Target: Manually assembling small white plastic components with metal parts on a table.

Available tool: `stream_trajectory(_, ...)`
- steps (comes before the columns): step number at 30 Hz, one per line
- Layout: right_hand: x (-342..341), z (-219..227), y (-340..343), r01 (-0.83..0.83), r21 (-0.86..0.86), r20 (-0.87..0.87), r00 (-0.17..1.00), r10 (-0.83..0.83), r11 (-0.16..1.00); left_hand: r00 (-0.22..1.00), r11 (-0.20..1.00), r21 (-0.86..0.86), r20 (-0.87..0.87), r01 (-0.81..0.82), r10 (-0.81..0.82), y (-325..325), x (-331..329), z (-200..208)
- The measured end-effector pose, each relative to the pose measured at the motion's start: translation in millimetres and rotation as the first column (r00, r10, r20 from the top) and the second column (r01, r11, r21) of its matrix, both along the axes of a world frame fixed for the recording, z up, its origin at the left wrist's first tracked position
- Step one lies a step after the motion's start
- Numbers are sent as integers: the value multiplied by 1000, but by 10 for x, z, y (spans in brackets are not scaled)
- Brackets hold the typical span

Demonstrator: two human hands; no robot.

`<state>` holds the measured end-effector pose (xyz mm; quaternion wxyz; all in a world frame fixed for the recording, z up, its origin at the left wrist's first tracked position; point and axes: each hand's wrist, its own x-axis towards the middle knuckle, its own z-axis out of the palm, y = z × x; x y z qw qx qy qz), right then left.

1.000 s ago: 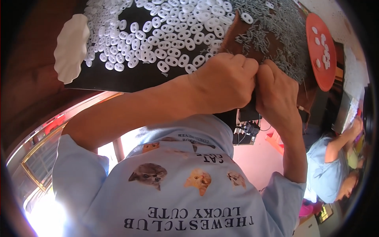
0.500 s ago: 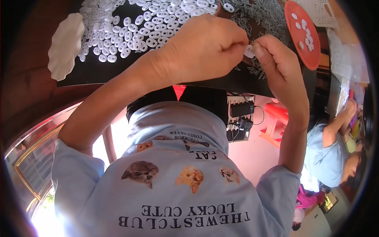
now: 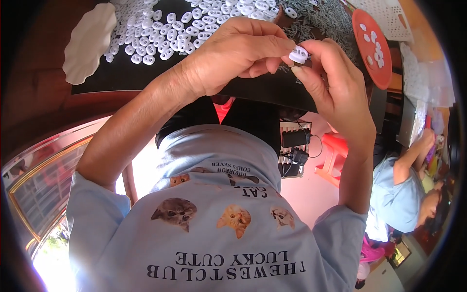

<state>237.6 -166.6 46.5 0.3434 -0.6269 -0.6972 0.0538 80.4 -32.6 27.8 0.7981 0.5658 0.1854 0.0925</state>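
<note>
Over the near edge of the table, a white oval cord lock (image 3: 298,55) with two holes sits between my two hands. My left hand (image 3: 238,56) pinches it from the left with thumb and forefinger, its other fingers curled beneath. From the right, my right hand (image 3: 338,80) has its forefinger against the piece, with the thumb tip just below it. Beyond my left hand spreads a heap of similar white cord lock pieces (image 3: 170,34). Small grey springs (image 3: 323,24) lie piled beyond my right hand.
An orange-red plate (image 3: 377,73) with several white pieces stands at the right of the dark table (image 3: 194,80). A white wavy-edged dish (image 3: 87,46) is at the left. Below the table are black power adapters (image 3: 296,138) and a red stool (image 3: 335,151). Another person (image 3: 396,190) sits at right.
My fingers have loosened from a tight pinch, and the cord lock has shifted slightly left and up, showing more of its face. The right thumb has moved down off it.
</note>
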Motion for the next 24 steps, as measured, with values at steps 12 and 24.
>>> stream_trajectory(12,37,-22,-73,-7,-75,-148,989,-4,997,999,958,284,-5,37,-37,-81,-96,-146)
stream_trajectory(24,1576,-159,-235,574,-136,127,818,-561,807,976,716,675,216,-179,40,-92,-446,-314)
